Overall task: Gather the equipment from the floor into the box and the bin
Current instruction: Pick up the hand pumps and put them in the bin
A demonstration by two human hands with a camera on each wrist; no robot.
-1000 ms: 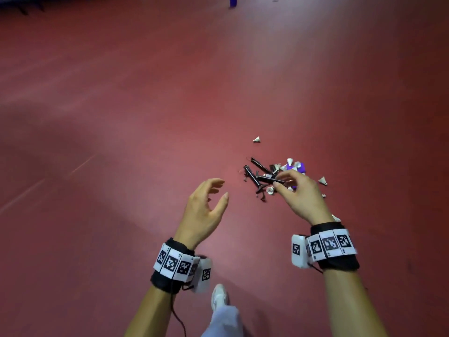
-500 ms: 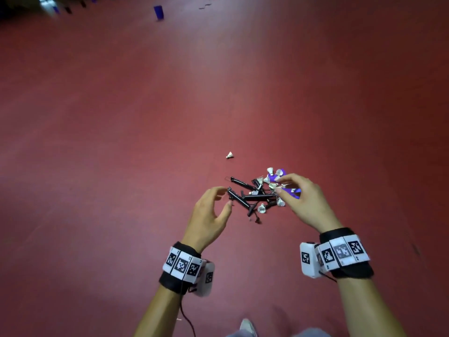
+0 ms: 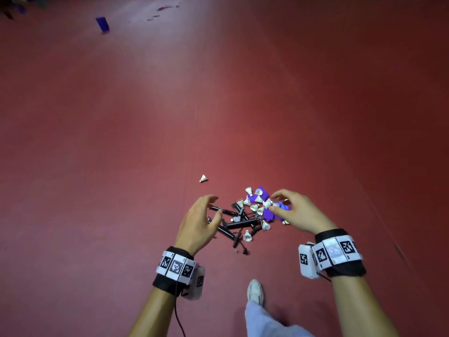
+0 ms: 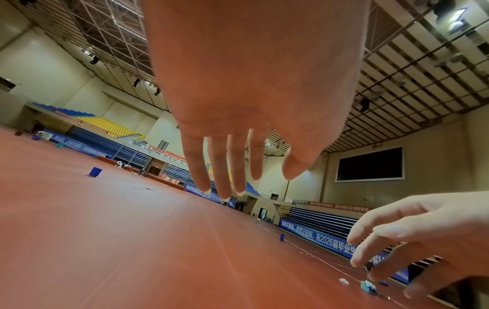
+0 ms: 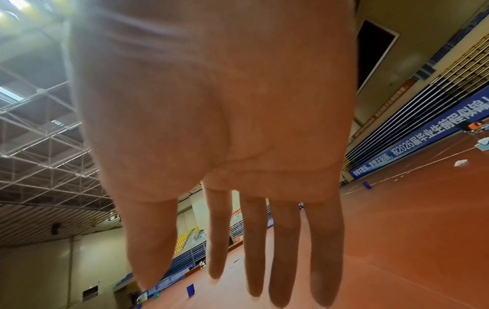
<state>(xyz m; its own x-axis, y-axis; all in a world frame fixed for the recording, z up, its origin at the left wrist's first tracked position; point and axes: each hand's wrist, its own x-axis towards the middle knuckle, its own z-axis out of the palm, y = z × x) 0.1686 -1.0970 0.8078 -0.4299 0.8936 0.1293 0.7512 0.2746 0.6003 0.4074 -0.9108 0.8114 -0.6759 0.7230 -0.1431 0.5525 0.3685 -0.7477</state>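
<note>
I saw my left hand (image 3: 198,221) and my right hand (image 3: 297,211) over the red floor (image 3: 121,142), both with fingers loose and spread, holding nothing. Between them lay a pile of white feather shuttlecocks (image 3: 255,207), thin black stick-shaped handles (image 3: 239,224) and purple blocks (image 3: 263,195). The black handles lay just under my left fingers. One more white shuttlecock (image 3: 203,178) lay alone, a bit beyond my left hand.
</note>
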